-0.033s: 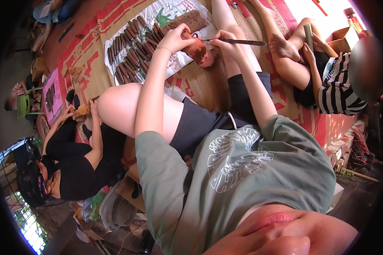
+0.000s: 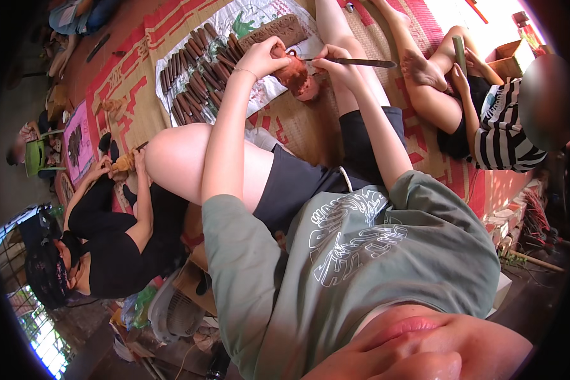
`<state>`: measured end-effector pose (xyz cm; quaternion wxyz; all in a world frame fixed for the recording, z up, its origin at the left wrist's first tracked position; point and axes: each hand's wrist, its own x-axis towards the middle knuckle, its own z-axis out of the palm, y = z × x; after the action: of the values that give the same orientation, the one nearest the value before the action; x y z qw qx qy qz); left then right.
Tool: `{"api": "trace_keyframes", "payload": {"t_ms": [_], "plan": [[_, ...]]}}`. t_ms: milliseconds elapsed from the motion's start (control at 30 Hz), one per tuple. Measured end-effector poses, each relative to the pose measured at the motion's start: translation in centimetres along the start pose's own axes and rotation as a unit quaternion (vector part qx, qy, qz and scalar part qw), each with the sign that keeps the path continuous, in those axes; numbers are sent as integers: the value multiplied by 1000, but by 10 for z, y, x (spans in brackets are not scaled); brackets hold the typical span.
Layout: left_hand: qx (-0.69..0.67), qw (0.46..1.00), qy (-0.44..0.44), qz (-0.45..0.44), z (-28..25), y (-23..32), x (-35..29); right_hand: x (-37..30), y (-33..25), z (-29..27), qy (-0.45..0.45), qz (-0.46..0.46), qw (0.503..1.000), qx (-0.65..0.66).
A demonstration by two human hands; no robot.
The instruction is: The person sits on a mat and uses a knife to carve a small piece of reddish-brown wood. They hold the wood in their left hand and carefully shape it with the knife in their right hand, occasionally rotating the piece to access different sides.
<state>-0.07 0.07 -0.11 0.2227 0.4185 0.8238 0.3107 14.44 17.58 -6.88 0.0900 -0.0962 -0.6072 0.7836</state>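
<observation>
My left hand [image 2: 264, 58] is wrapped round the upper end of a reddish-brown carved wooden figure [image 2: 292, 77], which lies tilted between my bent legs. From the right, my right hand [image 2: 337, 64] pinches a slim carving tool [image 2: 370, 63]; its long dark end sticks out to the right past my fingers. The tool's tip points at the carving's upper right side, but whether it touches cannot be made out. Just beyond my left hand rests a brown carved wooden block [image 2: 278, 33]. Several brown-handled carving tools [image 2: 193, 79] lie in rows to the left.
A white printed sheet [image 2: 259, 101] under the tools covers part of the red and tan woven mat [image 2: 139, 82]. At left, a person in black [image 2: 117, 253] holds a pale wood carving [image 2: 124, 163]. On the right, a person in a striped shirt [image 2: 510, 120] holds a green strip [image 2: 459, 54].
Almost nothing differs. Both hands keep their hold on the carving and the tool, with at most a tiny shift of the arms.
</observation>
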Motion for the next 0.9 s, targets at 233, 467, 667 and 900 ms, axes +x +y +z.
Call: {"api": "trace_keyframes", "payload": {"t_ms": [233, 467, 667, 900], "plan": [[-5, 999, 38, -28, 11, -23, 8, -2, 0, 15, 13, -28, 1000, 1], [38, 988, 126, -83, 16, -10, 6, -2, 4, 19, 0, -69, 994, -83], [100, 990, 64, -79, 8, -9, -1, -4, 6, 22, -24, -79, 987, -140], [83, 982, 113, -126, 14, -26, 9, -1, 17, 27, -12, -129, 977, -170]]}}
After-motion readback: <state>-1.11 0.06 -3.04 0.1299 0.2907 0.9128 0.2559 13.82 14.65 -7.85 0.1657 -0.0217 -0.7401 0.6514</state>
